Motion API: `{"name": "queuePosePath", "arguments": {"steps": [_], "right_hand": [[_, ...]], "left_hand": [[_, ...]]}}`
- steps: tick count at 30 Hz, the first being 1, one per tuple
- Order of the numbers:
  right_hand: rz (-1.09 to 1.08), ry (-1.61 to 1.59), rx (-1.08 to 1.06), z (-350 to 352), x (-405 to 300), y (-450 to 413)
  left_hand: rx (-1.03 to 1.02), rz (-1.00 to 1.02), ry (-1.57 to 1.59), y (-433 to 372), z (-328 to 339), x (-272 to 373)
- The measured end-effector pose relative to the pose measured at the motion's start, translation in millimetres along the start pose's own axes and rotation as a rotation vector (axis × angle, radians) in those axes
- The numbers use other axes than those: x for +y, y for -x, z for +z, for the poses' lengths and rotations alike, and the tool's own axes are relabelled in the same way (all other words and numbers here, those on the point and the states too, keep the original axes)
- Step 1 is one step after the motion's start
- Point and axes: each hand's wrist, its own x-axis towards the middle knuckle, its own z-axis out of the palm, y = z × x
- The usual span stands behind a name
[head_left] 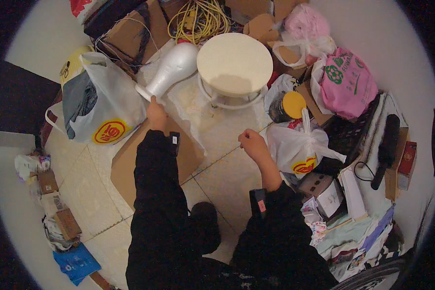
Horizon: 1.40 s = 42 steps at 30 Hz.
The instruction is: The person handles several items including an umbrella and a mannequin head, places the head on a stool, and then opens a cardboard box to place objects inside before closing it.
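My left hand (157, 115) pinches the rim of the base of a white foam mannequin head (177, 65), which lies tilted with its rounded top towards the upper right. Beneath that hand a flat brown cardboard sheet (181, 145) rests on the tiled floor. My right hand (255, 145) hovers over the tiles with curled fingers, and nothing shows in it. Closest to it is a knotted white plastic bag (297, 145). A stool with a round cream seat (235, 63) stands ahead of both hands, just right of the foam head.
On the left, a white plastic bag (116, 90) holds dark grey cloth (80, 99). Coiled yellow cable (203, 21) lies behind the stool. Rightward are a yellow-lidded can (294, 104), a pink bag (348, 85) and boxes (320, 192). A blue packet (76, 262) lies lower left.
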Motion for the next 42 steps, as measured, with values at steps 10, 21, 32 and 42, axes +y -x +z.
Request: {"name": "queuePosePath", "arguments": {"steps": [10, 21, 32, 42], "right_hand": [[0.015, 0.035, -0.021, -2, 11, -2], [0.061, 0.083, -0.025, -12, 26, -4], [-0.036, 0.055, -0.165, -1, 25, -6], [-0.118, 0.077, -0.162, -5, 14, 8]], "left_hand": [[0.15, 0.098, 0.017, -48, 25, -52], [0.396, 0.092, 0.009, -51, 0, -39], [0.534, 0.022, 0.33, -40, -85, 31], [0.319, 0.059, 1.112, 9, -73, 118]]}}
